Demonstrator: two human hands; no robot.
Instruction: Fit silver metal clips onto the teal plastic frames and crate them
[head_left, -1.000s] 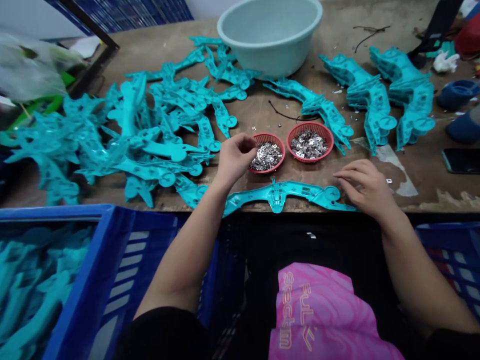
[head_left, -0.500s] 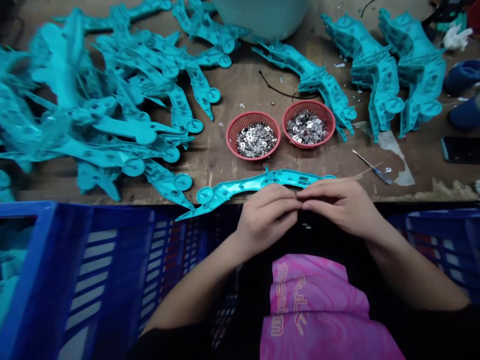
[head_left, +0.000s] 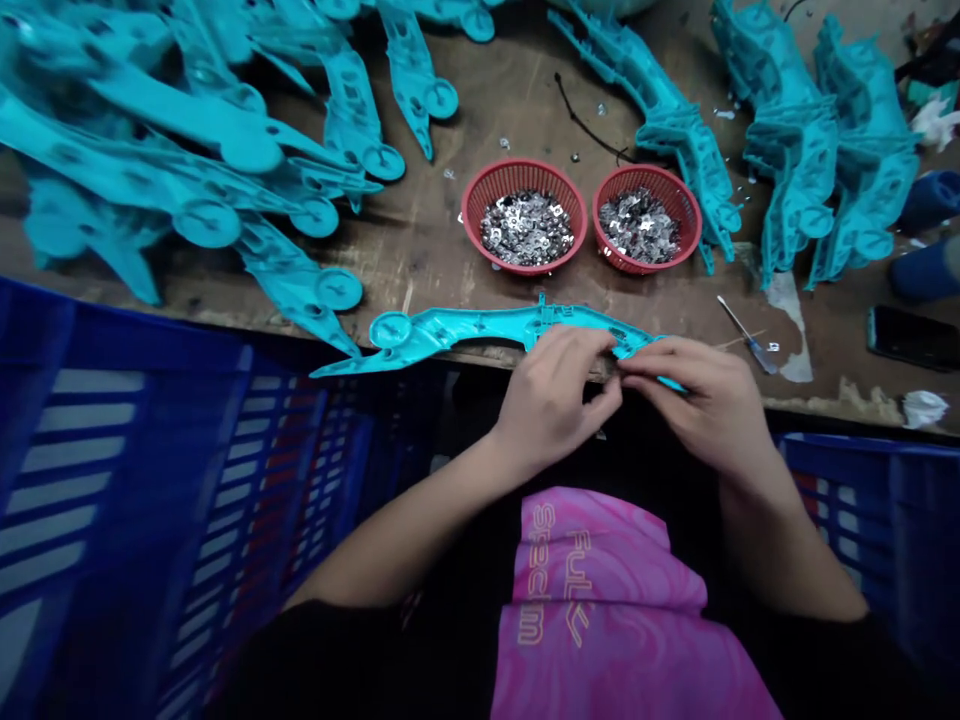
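Observation:
A long curved turquoise plastic part (head_left: 480, 326) lies along the table's front edge, its pointed left end sticking out past it. My left hand (head_left: 553, 395) is at the part's right half, the fingers curved over its near edge; a gap shows between thumb and forefinger. Close to the part's right end, my right hand (head_left: 701, 398) has thumb and fingers pinched together. Whatever is in that pinch is too small to make out. Beyond the part stand two red plastic baskets, the left basket (head_left: 471, 222) and the right basket (head_left: 690, 250), both holding small shiny metal clips (head_left: 529, 228).
Turquoise parts (head_left: 202, 120) are heaped at the left, and several more (head_left: 795, 130) lie at the back right. A small screwdriver (head_left: 750, 338), a phone (head_left: 911, 338) and blue spools (head_left: 930, 200) lie right. Blue crates (head_left: 172, 420) stand below the table edge.
The view has shifted forward and down. My hands have moved apart slightly, the left thumb now separated from its forefinger. The right hand stays pinched near the part's right end.

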